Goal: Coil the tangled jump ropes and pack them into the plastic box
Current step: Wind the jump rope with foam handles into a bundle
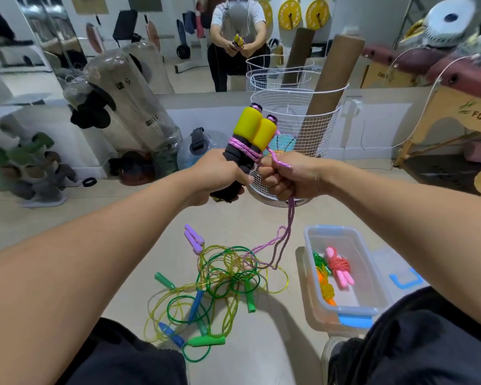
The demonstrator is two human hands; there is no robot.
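Note:
My left hand [214, 176] grips two yellow-and-black jump rope handles [250, 134] held upright side by side. A pink rope [285, 240] is wound a few turns round them. My right hand [286, 176] holds that pink rope in a fist just right of the handles; its slack hangs down to the floor. There it meets a tangle of green and yellow ropes [220, 282] with purple, green and blue handles. At lower right stands the clear plastic box [372, 273] with a blue rim; a coiled pink rope [339, 265] and orange and green ropes lie inside.
A white wire basket [295, 118] holding cardboard tubes stands straight ahead by the mirror wall. The box lid [403, 276] lies right of the box. Plastic-wrapped bags and weights stand at left, a wooden bench at right. My knees frame the floor at the bottom.

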